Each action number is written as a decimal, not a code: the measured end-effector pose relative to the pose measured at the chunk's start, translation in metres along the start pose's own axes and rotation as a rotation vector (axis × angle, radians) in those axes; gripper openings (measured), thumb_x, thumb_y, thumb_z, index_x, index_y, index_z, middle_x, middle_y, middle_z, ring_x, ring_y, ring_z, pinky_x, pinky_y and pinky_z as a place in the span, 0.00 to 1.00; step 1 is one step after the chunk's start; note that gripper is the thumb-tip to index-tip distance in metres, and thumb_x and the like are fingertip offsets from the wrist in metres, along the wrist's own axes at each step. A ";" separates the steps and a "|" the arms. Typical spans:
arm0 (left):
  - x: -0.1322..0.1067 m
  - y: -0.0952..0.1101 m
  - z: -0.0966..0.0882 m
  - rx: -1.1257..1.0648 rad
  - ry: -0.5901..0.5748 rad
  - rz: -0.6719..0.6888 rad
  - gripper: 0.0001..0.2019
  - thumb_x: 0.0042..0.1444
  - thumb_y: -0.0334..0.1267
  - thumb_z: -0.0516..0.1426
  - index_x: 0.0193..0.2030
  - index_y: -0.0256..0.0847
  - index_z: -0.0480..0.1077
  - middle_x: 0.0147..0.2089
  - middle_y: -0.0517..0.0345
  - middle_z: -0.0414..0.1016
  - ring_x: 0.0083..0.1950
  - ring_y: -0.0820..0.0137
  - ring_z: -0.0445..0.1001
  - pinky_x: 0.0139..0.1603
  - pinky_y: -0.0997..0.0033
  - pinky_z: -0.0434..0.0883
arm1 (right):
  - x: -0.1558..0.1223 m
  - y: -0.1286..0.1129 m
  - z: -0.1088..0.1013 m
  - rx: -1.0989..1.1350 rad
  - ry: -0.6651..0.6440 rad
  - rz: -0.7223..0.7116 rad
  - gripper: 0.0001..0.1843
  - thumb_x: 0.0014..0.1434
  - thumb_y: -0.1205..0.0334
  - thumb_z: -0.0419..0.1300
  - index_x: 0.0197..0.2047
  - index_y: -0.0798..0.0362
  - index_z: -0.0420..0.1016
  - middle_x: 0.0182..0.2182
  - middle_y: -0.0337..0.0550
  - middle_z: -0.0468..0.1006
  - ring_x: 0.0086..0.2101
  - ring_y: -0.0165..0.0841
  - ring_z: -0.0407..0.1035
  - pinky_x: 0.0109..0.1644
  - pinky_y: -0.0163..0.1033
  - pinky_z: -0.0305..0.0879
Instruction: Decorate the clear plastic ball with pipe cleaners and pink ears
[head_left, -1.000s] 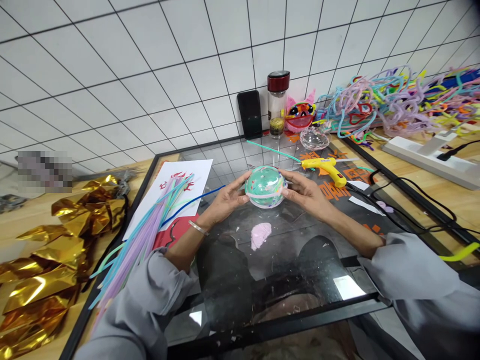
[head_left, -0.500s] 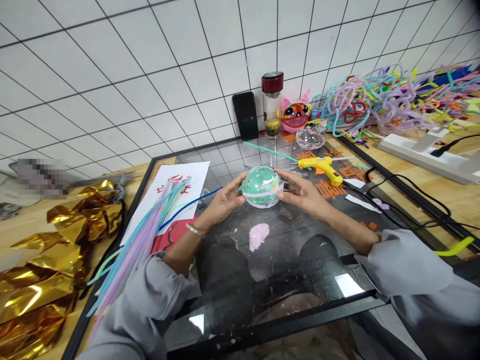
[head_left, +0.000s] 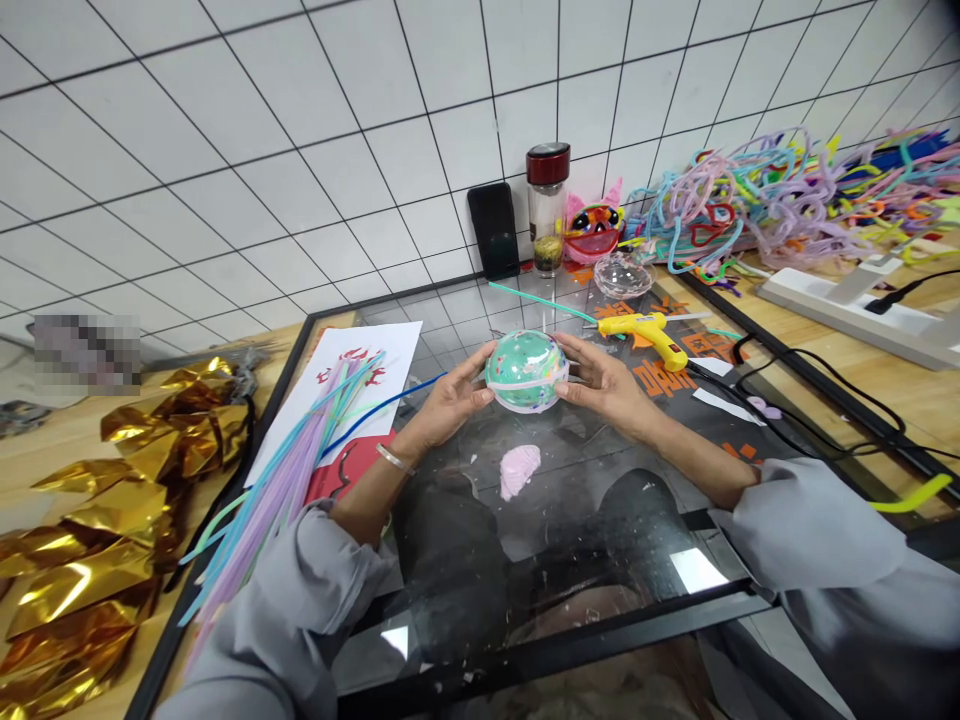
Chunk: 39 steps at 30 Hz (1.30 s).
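Note:
Between my two hands is a glossy green ball [head_left: 527, 365], speckled with colour and ringed by a pale pink band. My left hand [head_left: 452, 400] grips its left side, thumb low and fingers behind. On the opposite side my right hand [head_left: 596, 385] holds it the same way. A piece of pale pink clay-like material [head_left: 519, 470] lies on the dark glass table top [head_left: 577, 450] below the ball. Beyond my right hand rests a yellow hot glue gun [head_left: 645, 332] with its black cord.
Pipe cleaners [head_left: 296, 470] and white paper [head_left: 390, 350] lie left, near gold foil [head_left: 112, 540]. At the back stand a phone [head_left: 493, 230], a glass bottle [head_left: 547, 215], a pink mask-like figure [head_left: 592, 230] and a clear dome [head_left: 622, 277]. A power strip [head_left: 855, 310] sits right.
The view has shifted very slightly. Both hands keep the same hold on the green ball, and nothing else has visibly moved.

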<state>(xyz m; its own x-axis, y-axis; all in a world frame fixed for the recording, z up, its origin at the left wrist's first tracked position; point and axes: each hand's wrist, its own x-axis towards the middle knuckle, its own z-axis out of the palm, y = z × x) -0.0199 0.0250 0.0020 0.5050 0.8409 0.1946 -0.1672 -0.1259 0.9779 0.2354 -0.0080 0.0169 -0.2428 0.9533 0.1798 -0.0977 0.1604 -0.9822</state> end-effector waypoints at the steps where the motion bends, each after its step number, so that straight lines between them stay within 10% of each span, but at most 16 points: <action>1: 0.000 0.001 0.000 -0.010 0.002 -0.006 0.36 0.53 0.42 0.68 0.68 0.50 0.64 0.77 0.50 0.53 0.77 0.51 0.50 0.74 0.48 0.57 | 0.000 0.000 0.000 0.021 0.005 0.008 0.44 0.48 0.54 0.74 0.67 0.43 0.66 0.67 0.49 0.66 0.61 0.47 0.66 0.63 0.57 0.67; 39: -0.002 0.000 0.003 -0.020 0.043 0.036 0.34 0.52 0.44 0.68 0.66 0.48 0.67 0.73 0.48 0.61 0.73 0.53 0.61 0.71 0.53 0.62 | 0.000 0.010 -0.004 0.064 0.030 0.026 0.33 0.45 0.54 0.75 0.55 0.45 0.73 0.56 0.48 0.77 0.54 0.43 0.72 0.56 0.52 0.72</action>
<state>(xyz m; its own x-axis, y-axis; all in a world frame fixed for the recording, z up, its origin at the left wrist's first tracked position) -0.0191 0.0216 0.0017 0.4617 0.8578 0.2258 -0.2015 -0.1465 0.9685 0.2378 -0.0054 0.0066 -0.2170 0.9644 0.1513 -0.1534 0.1194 -0.9809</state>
